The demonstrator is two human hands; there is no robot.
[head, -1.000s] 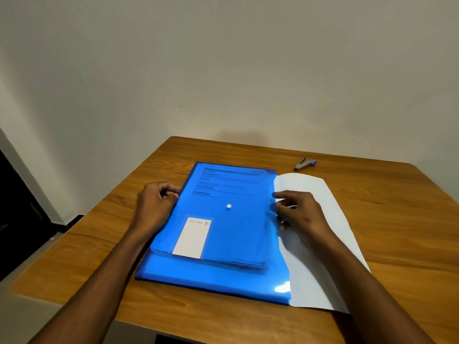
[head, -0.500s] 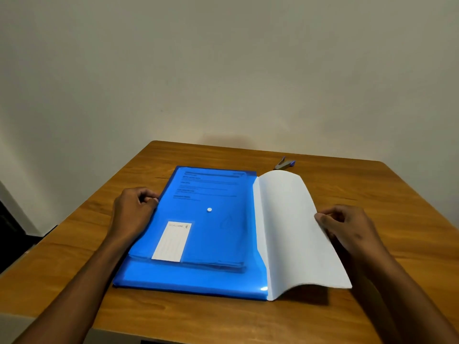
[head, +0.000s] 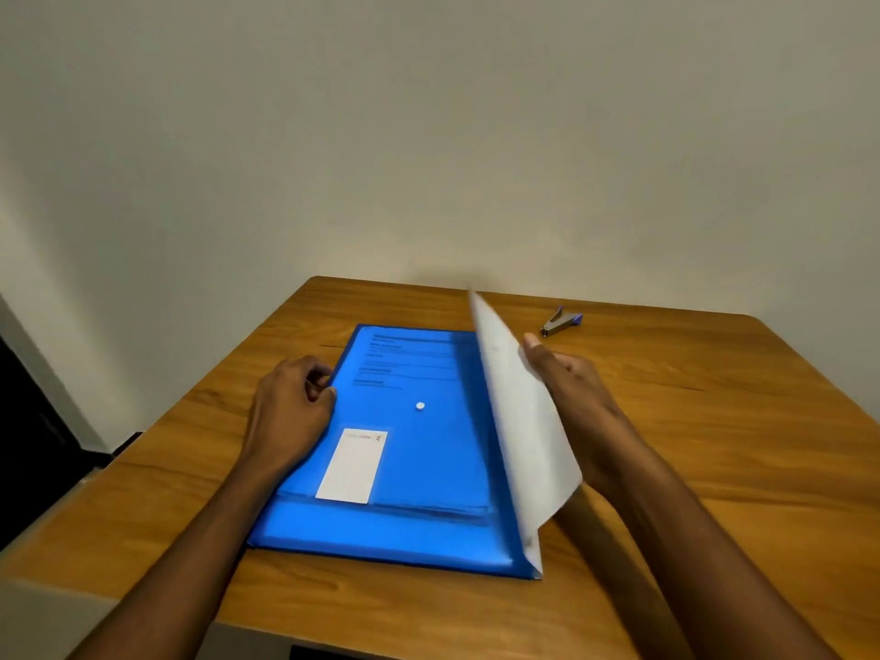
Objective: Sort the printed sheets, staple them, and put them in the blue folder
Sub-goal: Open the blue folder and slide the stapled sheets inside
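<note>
**Head view: folder flap at mid-swing, sheets already inside**

Your right hand (head: 569, 373) pinches the white flap (head: 521, 421) of the blue folder (head: 428, 469), which lies flat on the wooden table (head: 714, 469). The printed sheets (head: 409, 359) show through its cover. Your left hand (head: 293, 407), fingers curled, grips the folder's left edge. Swing the flap over squarely, align it with the white snap button (head: 420, 406), and press there. Keep the left edge pinned. The stapler (head: 561, 321) sits well apart.
</note>
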